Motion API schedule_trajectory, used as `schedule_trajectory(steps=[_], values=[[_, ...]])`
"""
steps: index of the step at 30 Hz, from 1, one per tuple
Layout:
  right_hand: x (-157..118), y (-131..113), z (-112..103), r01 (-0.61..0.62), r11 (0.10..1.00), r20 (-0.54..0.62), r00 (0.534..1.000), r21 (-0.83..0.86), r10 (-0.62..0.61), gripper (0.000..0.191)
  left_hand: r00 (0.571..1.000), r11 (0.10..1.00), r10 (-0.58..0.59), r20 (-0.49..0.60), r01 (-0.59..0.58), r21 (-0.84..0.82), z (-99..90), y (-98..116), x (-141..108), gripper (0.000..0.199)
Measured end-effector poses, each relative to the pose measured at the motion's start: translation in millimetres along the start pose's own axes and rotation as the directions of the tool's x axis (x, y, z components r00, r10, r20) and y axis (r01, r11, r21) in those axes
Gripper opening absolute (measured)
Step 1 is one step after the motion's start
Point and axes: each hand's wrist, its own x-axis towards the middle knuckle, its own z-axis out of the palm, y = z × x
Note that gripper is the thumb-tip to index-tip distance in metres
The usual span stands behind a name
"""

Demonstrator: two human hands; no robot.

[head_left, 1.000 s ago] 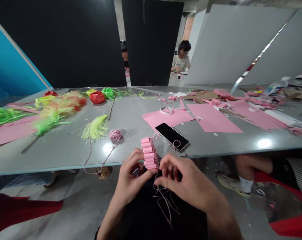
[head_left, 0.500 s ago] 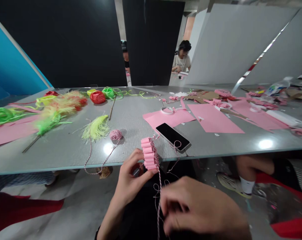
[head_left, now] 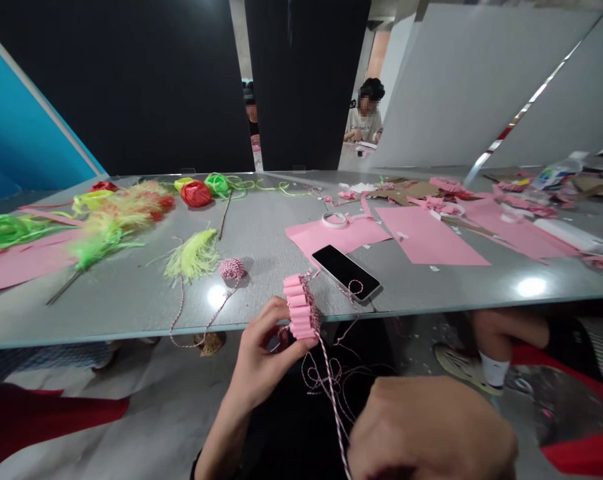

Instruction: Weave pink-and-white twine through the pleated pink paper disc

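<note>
My left hand (head_left: 264,357) grips a pleated pink paper roll (head_left: 300,308) between thumb and fingers, just over the table's front edge. Red-and-white string runs along the roll's right side. From its lower end a twisted string (head_left: 331,387) stretches tautly down to my right hand (head_left: 426,427). That hand is curled like a fist, slightly blurred, its fingers mostly hidden underneath; the string passes at its left edge. Loose loops of thin string hang between the hands. A ball of the same string (head_left: 232,269) and a black-screened phone (head_left: 346,272) lie on the table beyond.
On the grey table (head_left: 261,227) lie a yellow-green fringe tuft (head_left: 194,255), fluffy stems (head_left: 131,207), a red yarn bundle (head_left: 196,193), a white tape roll (head_left: 334,220), and pink sheets (head_left: 428,237). Dark panels (head_left: 306,87) stand behind. A person (head_left: 366,120) sits beyond the gap.
My right hand has moved right and downward, and the twisted string now slants that way with it. More thin loops show. My left hand keeps the paper roll in nearly the same place.
</note>
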Motion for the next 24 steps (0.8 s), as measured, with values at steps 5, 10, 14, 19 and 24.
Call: schedule_trajectory(steps=[5,10,14,19,24], values=[[32.6,2.4,1.4,-0.41,0.912,-0.658,0.678,0.033,0.328,0.025,0.999,1.0,-0.009,0.036,0.01,-0.025,0.6,0.9,-1.6,0.018],[29.4,6.4,-2.6,-0.25,0.967,-0.54,0.821,-0.046,0.186,0.027,0.998,0.999,-0.016,0.055,0.018,-0.036,-0.4,-0.3,-2.4,0.02],[6.4,1.9,-6.2,0.04,0.996,0.03,0.999,0.074,-0.043,0.026,1.0,1.0,0.0,0.029,0.001,-0.017,1.0,-1.3,-1.7,0.017],[21.1,4.1,-2.4,-0.345,0.937,-0.519,0.792,0.053,0.321,0.03,0.999,1.0,-0.022,0.034,0.023,-0.016,3.6,-0.2,-1.7,0.018],[31.7,9.0,-1.3,-0.333,0.942,-0.637,0.737,-0.05,0.226,0.027,0.998,0.998,-0.035,0.05,0.037,-0.045,1.9,1.4,-1.1,0.018]])
